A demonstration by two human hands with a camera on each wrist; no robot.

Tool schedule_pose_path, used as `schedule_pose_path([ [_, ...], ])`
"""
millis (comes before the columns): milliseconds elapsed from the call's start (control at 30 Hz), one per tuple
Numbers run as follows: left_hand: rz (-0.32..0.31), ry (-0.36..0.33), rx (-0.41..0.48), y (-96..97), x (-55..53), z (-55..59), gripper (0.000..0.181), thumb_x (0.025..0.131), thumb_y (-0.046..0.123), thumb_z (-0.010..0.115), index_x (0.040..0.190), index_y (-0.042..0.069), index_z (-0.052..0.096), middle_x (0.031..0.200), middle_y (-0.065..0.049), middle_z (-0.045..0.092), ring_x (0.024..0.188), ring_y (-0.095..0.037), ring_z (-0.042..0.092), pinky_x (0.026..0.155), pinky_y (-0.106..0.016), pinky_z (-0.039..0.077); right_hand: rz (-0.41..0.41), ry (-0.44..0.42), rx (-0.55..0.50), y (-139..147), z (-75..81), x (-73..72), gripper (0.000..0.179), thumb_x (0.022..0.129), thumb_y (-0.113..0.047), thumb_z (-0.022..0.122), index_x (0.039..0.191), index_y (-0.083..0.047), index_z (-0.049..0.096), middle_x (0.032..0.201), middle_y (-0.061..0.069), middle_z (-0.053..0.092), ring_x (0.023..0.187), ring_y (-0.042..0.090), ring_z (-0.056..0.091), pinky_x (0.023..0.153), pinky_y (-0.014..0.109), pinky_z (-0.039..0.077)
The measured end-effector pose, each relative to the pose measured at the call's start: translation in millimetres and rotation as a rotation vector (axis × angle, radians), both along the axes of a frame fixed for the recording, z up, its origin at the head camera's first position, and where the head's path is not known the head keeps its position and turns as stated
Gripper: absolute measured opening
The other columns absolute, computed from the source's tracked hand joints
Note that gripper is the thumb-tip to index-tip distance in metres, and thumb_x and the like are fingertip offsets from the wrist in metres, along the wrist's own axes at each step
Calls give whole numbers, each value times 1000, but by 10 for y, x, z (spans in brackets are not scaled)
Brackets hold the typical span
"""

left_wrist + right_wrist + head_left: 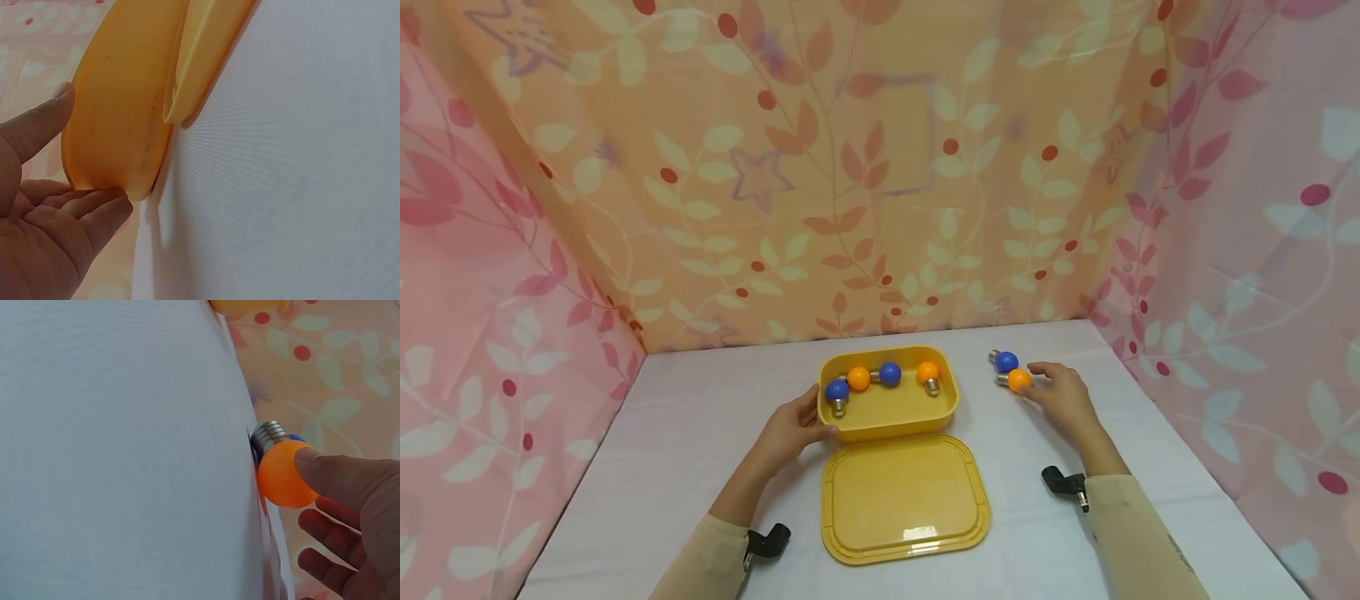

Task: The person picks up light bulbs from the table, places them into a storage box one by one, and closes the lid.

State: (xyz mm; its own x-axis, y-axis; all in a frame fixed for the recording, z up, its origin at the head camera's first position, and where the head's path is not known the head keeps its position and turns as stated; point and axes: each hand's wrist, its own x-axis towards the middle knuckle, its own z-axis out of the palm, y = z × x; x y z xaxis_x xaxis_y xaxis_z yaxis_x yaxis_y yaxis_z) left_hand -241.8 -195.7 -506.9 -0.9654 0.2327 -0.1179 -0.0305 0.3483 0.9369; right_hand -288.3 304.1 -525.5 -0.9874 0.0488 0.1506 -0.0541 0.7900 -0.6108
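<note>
A yellow plastic box stands uncovered on the table, with two orange bulbs and two blue bulbs inside. My left hand holds its left end, thumb near the front corner and fingers against the end wall; the left wrist view shows this hand against the box wall. To the right of the box, an orange bulb lies beside a blue bulb. The thumb of my right hand touches the orange bulb, while the other fingers stand apart from it.
In front of the box lies its flat yellow lid. The white-covered table is bounded by patterned cloth at the back and both sides. A small black camera is on the left wrist, another camera on the right.
</note>
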Motion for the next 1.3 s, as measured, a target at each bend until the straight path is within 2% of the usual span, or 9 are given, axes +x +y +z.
schedule_pose_path([
  [333,-2,-3,0,-14,-8,-32,99,87,23,84,163,8,23,164,-13,36,146,-25,42,111,-36,45,-28,-20,-40,-20,-94,-46,56,90,-30,80,134,1,62,135,25,63,128,46,52,114,65,36],
  [800,1,1,0,-14,-11,-39,99,87,25,84,163,9,24,163,-13,37,146,-25,43,111,-37,45,-37,-8,-48,-75,-77,-35,49,91,-27,79,130,0,64,132,24,64,124,45,55,112,65,39],
  [1067,-1,5,-5,-15,1,-32,102,85,29,86,163,10,23,163,-13,37,146,-26,43,112,-38,44,-20,-27,-108,-101,-9,-32,52,92,-32,78,133,-4,64,136,23,62,130,45,50,116,67,35],
  [1300,-7,-3,3,-11,-6,-27,102,86,27,85,164,10,22,164,-11,36,147,-24,42,111,-35,44,-24,-29,-153,-95,111,0,53,93,-34,77,135,-6,62,138,22,60,133,46,48,117,66,33],
])
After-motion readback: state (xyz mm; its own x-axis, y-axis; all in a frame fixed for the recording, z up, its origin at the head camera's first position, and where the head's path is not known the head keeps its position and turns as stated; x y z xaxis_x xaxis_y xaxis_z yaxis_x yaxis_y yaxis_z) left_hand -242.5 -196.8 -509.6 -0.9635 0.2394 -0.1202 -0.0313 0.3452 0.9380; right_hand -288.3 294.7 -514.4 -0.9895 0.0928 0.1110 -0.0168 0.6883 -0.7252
